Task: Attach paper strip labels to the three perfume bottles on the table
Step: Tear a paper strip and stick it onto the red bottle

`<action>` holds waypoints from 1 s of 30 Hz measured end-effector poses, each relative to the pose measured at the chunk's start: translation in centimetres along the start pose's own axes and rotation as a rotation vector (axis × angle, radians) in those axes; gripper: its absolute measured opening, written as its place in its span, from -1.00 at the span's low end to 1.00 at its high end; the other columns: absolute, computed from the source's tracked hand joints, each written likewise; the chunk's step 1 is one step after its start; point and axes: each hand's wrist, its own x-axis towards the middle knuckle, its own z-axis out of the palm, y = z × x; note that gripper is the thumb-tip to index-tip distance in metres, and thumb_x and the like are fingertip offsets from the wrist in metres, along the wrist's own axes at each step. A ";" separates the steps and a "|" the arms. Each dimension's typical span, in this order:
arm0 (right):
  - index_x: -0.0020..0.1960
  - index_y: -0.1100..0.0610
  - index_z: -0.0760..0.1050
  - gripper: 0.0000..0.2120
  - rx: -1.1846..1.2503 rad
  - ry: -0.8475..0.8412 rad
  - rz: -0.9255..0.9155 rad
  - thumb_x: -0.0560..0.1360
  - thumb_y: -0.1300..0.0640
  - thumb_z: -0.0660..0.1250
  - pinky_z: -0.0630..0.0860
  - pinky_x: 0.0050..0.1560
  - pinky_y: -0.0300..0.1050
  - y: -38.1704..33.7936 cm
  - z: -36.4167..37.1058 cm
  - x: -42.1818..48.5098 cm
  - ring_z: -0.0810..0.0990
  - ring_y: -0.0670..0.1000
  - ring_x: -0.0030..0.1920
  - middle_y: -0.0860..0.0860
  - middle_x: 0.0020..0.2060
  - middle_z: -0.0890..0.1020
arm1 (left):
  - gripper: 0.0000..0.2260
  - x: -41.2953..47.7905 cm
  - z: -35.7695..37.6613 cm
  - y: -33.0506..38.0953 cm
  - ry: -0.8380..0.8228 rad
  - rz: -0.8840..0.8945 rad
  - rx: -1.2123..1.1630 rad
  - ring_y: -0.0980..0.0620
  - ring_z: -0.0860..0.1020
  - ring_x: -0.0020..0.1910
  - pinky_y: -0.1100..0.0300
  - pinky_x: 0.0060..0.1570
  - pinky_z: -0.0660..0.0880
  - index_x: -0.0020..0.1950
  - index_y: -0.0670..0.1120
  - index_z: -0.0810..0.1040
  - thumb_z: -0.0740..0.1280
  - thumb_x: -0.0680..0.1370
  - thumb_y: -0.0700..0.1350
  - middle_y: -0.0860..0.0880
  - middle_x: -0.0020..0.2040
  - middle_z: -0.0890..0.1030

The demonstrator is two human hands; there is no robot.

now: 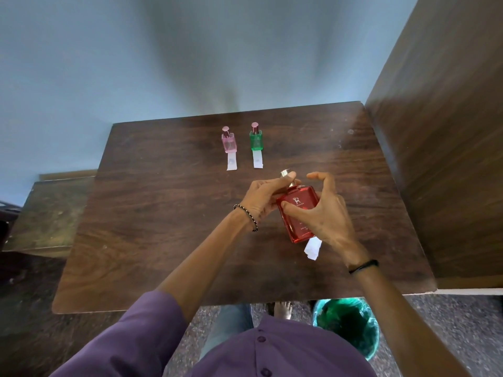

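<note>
While left hand [261, 198] and right hand [325, 217] fingers [292, 210] clasp the red bottle [302, 198], table [163, 213] edges lie well apart.

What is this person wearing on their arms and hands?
Both hands are bare, without gloves. The left hand has a black-and-white beaded bracelet at the wrist, the right hand a thin black band. A purple sleeve covers the left upper arm.
</note>
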 end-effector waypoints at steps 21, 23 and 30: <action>0.44 -0.25 0.22 -0.21 0.239 -0.056 -0.111 0.36 -0.03 0.58 0.66 -0.16 -0.22 -0.6 0.6 1.1 0.72 -0.07 -0.14 -0.17 -0.08 0.64 | -0.62 0.5 -1.8 1.1 -0.116 0.113 0.215 -0.09 0.63 -0.01 -0.07 0.24 0.52 0.07 -0.20 0.69 0.46 0.46 0.09 -0.31 0.04 0.67; 0.48 -0.29 0.20 -0.18 0.258 -0.074 -0.137 0.38 -0.01 0.57 0.60 -0.24 -0.34 -0.7 0.6 1.2 0.72 -0.15 -0.14 -0.31 -0.03 0.58 | -0.62 0.8 -1.8 1.2 -0.122 0.086 0.233 -0.12 0.63 0.03 -0.10 0.28 0.49 0.07 -0.19 0.69 0.46 0.46 0.09 -0.31 0.06 0.67; 0.42 -0.38 0.34 -0.28 0.291 -0.147 -0.194 0.40 0.04 0.55 0.68 0.05 -0.07 -0.1 0.1 2.6 0.69 -0.08 0.09 -0.31 0.25 0.53 | -0.62 2.0 -1.5 2.4 -0.192 0.035 0.300 -0.18 0.64 0.03 -0.10 0.26 0.51 0.10 -0.28 0.66 0.41 0.52 0.03 -0.35 0.08 0.65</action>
